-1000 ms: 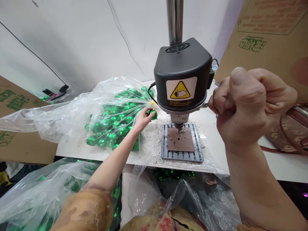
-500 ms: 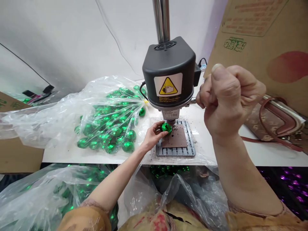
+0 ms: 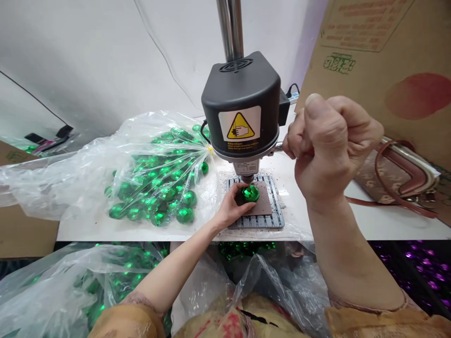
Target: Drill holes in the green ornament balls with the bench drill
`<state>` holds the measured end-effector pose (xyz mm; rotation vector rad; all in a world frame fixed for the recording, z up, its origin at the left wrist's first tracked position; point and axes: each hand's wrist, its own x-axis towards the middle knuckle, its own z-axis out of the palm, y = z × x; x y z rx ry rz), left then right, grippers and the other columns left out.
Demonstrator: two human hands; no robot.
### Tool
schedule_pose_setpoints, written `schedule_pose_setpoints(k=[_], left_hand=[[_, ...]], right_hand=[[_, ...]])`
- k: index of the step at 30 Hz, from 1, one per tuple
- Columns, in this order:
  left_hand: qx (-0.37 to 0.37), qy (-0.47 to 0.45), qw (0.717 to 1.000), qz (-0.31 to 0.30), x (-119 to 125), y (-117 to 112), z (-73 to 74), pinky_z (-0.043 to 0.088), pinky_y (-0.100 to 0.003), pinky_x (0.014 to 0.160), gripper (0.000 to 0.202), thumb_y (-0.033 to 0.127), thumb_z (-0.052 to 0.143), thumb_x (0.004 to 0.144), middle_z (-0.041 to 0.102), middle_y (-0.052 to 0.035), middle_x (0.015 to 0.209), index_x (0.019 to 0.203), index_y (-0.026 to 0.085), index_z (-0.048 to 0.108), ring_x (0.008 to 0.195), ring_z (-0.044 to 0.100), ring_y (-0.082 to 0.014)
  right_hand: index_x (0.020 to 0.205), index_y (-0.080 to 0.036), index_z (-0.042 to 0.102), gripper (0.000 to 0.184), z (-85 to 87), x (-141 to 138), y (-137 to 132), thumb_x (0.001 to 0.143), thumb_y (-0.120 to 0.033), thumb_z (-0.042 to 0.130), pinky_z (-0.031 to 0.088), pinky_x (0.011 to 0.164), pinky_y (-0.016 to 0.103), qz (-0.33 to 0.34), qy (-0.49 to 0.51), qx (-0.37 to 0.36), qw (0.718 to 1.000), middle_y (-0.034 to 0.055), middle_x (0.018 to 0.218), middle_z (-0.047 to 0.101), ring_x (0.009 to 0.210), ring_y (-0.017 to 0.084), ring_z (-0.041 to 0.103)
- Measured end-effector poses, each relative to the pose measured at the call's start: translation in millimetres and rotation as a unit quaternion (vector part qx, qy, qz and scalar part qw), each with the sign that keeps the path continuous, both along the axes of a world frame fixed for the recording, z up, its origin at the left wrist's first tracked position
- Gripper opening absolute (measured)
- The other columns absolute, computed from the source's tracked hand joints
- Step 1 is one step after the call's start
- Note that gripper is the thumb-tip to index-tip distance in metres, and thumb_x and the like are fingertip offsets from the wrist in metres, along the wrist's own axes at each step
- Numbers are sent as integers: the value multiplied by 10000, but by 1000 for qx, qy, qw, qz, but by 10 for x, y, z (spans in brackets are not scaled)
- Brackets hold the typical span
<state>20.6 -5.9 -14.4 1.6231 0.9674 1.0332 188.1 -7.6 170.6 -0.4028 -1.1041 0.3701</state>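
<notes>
My left hand (image 3: 234,206) pinches a shiny green faceted ball (image 3: 251,193) between thumb and fingers. The ball rests on a brown board (image 3: 265,206) over the slotted metal base (image 3: 278,213) of a small drill press (image 3: 243,103), right under its chuck (image 3: 247,179). My right hand (image 3: 333,145) is closed in a fist at the machine's right side, around the end of a metal lever (image 3: 278,146); most of that lever is hidden by the fingers. Dark shavings lie scattered around the base.
Left of the machine, a clear plastic bag (image 3: 148,126) holds many green balls (image 3: 185,214) on the white table (image 3: 88,230). A handbag (image 3: 384,176) and a large cardboard box (image 3: 373,56) stand to the right. Below the edge are more bagged green balls and purple ones (image 3: 423,267).
My left hand has brought the green ball right and down, from beside the chuck to the board beneath it. The right fist keeps its place on the lever. The view has shifted slightly.
</notes>
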Motion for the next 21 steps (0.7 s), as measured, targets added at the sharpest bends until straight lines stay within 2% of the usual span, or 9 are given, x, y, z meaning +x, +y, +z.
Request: schedule_pose_setpoints(k=[3,9,14,21], left_hand=[[21,11,1000,9,27,-16,-40,451,-433,1053,513,358,804,752,615,-117,1275,1159,196,537,1219,573,-275],[21,3,999,29,46,-15,-75,466,-424,1030,497,357,805,752,633,-102,1232,1144,199,544,1192,588,-268],[5,-9,999,33,53,-19,-88,477,-421,1018,492,353,813,745,644,-98,1206,1131,201,549,1181,597,-269],[-6,-20,999,27,64,-41,-52,470,-428,1029,488,358,809,752,636,-103,1219,1125,200,536,1198,589,-273]], right_hand=[[511,-194,335,439,-3,9,7,841,-266,616,220,376,292,-3,-2,1,1000,-62,429,311,382,60,305],[501,-195,315,469,-45,10,-5,836,-303,625,212,388,301,-20,-14,-6,1000,-53,436,328,394,61,292],[533,-167,154,525,-188,-49,-63,842,-191,578,164,415,271,-47,-6,45,998,-53,447,217,391,33,257],[522,-165,184,479,-386,14,-104,817,-141,561,183,429,263,-50,-41,74,995,-50,458,250,408,33,255]])
